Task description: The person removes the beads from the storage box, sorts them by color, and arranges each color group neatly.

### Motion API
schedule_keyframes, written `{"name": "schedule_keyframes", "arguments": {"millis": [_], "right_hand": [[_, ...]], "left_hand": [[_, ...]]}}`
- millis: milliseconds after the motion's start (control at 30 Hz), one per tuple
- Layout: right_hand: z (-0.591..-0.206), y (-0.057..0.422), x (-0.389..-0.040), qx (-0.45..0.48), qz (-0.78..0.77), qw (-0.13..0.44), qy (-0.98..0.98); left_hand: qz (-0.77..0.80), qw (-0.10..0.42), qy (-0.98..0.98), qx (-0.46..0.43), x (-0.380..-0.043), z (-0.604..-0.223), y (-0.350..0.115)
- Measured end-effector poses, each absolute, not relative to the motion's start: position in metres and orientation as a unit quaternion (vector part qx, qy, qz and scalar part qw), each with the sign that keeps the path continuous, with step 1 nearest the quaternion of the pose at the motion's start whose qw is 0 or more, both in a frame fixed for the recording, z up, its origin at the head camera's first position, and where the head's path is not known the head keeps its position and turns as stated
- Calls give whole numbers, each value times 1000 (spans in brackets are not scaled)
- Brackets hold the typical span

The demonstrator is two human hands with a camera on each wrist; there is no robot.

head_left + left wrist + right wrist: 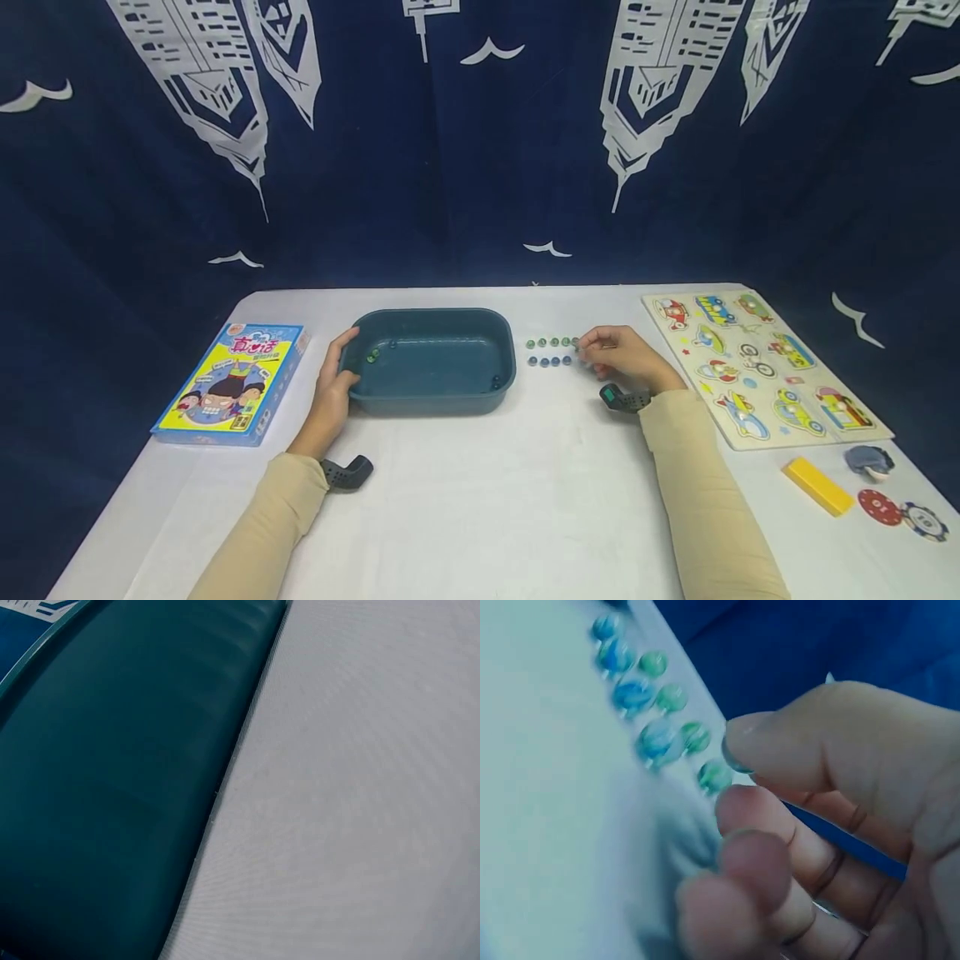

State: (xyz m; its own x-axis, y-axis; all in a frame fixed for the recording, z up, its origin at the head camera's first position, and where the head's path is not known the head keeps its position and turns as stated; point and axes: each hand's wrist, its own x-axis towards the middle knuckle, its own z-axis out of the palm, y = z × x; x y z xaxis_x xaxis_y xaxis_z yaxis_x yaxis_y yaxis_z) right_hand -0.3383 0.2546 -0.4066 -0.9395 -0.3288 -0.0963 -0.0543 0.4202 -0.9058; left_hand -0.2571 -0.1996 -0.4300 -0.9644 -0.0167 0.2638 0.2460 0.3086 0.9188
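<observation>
Toward the surface's (480, 508) far edge, green marbles (554, 342) sit behind blue marbles (555, 362), apparently being lined up; the right hand (618, 357) is at the row's end, grip almost closed, on what I can't tell. Next likely calls for a nudge-free touch. The left hand (331, 387) holds the tub (431, 405).

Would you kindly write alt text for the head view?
A person's right hand pinches the last green marble of a row, beside a row of blue marbles; the left hand holds a teal tub containing more marbles. A box and a picture board flank them.
</observation>
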Motion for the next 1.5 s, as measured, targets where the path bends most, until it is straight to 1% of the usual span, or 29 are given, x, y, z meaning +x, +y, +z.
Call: {"name": "schedule_keyframes", "arguments": {"millis": [300, 533, 667, 800, 867, 967, 1100, 1233, 1333, 1433, 1500], "right_hand": [[-422, 257, -340, -103, -512, 113, 845], [-424, 256, -340, -95, -498, 102, 856], [-423, 256, -341, -99, -502, 107, 853], [-420, 257, -342, -96, -524, 109, 839], [-413, 255, -342, -99, -532, 102, 835], [-399, 248, -340, -126, -533, 82, 832], [-375, 225, -339, -186, -511, 67, 837], [-352, 186, -344, -255, -478, 78, 837], [-341, 152, -352, -307, -453, 108, 830], [-340, 119, -360, -341, -437, 157, 817], [-343, 97, -366, -347, -431, 191, 811]], "left_hand": [[-580, 114, -804, -71, -257, -432, -200], [-582, 111, -802, -72, -259, -434, -201], [-581, 110, -804, -68, -258, -433, -202], [-581, 115, -803, -68, -258, -433, -204], [-584, 118, -800, -71, -258, -434, -204], [-587, 115, -798, -72, -259, -434, -202], [-589, 108, -797, -73, -259, -433, -199], [-598, 96, -792, -74, -247, -413, -191], [-597, 91, -794, -67, -245, -409, -191], [-590, 94, -800, -60, -254, -424, -198], [-588, 95, -801, -56, -258, -431, -201]]}}
